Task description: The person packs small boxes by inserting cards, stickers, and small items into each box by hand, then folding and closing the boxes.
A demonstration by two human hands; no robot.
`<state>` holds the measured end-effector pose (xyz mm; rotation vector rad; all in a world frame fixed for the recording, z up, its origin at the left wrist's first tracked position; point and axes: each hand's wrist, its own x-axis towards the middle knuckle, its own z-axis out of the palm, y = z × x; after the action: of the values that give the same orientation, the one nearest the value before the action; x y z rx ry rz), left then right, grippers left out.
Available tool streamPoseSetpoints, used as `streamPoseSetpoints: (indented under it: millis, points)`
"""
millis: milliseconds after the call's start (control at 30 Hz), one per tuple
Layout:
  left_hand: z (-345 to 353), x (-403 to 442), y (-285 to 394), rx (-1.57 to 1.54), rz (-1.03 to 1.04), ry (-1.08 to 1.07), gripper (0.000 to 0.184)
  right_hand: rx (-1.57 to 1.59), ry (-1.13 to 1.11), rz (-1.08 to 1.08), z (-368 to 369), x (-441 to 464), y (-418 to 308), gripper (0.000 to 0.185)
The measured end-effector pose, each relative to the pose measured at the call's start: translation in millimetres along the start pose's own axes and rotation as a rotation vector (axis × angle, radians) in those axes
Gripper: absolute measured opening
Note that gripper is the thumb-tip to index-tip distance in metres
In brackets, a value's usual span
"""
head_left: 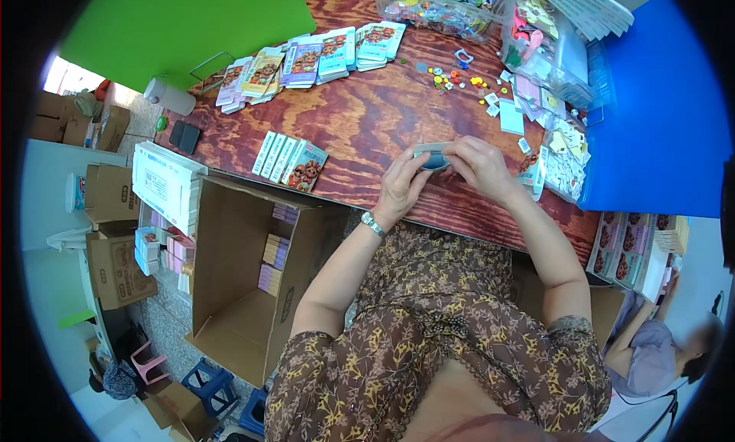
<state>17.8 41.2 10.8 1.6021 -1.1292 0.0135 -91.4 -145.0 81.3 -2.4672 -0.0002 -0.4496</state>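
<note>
Up over the front edge of the table sits one small, thin-walled carton, pale at the rim and blue-grey below (435,161), held in the air between two bare hands. The left hand (401,183) has thumb and fingers pinched on its near-left side; the right hand (479,165) grasps its right end by the fingertips. I'd guess it's card: very light, fairly stiff along the edges, a bit slick, easy to dent across the faces. It would be best taken by its side edges, gently.

To the left, I count four printed small boxes with white spines (289,162) leaning in one row. Behind them lie about five overlapping piles of flat printed cartons (303,61). Toward the back right are scattered red and yellow plastic bits (452,81), too many and small to count, and one clear plastic bin of colourful pieces (440,27). All rest on one red-brown wood-grained table (367,97).
</note>
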Motion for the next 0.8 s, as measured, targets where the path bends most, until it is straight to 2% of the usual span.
streamPoseSetpoints:
  millis: [67,167,267,367,433,567,667,800]
  points:
    - [-3.7,2.4,3.0,-0.011,0.001,-0.004,0.033,0.010,-0.010,0.067,0.0,5.3,-4.9,0.022]
    - [-3.0,3.8,3.4,-0.036,-0.004,0.004,0.028,0.169,-0.148,0.336,-11.2,15.6,-17.3,0.028]
    - [-0.6,4.4,2.0,-0.013,0.012,0.031,0.027,-0.146,0.051,-0.114,-1.8,13.1,-2.7,0.022]
    - [-0.7,5.9,4.4,0.018,0.025,0.063,0.029,-0.134,0.079,-0.243,-1.6,11.3,-3.4,0.025]
    - [-1.2,3.1,4.1,0.001,0.002,0.055,0.031,-0.075,-0.013,-0.214,-5.6,10.0,-2.8,0.020]
    - [0.8,-0.2,-2.4,0.033,0.100,0.064,0.036,0.064,-0.108,-0.136,-9.1,12.4,1.8,0.016]
    - [3.3,-3.5,-6.7,-0.007,0.110,0.105,0.036,0.369,-0.288,0.349,-24.2,22.4,-21.2,0.018]
    - [-3.3,-0.6,-1.6,0.067,0.072,0.050,0.035,0.322,-0.187,0.149,-15.9,21.2,-14.3,0.019]
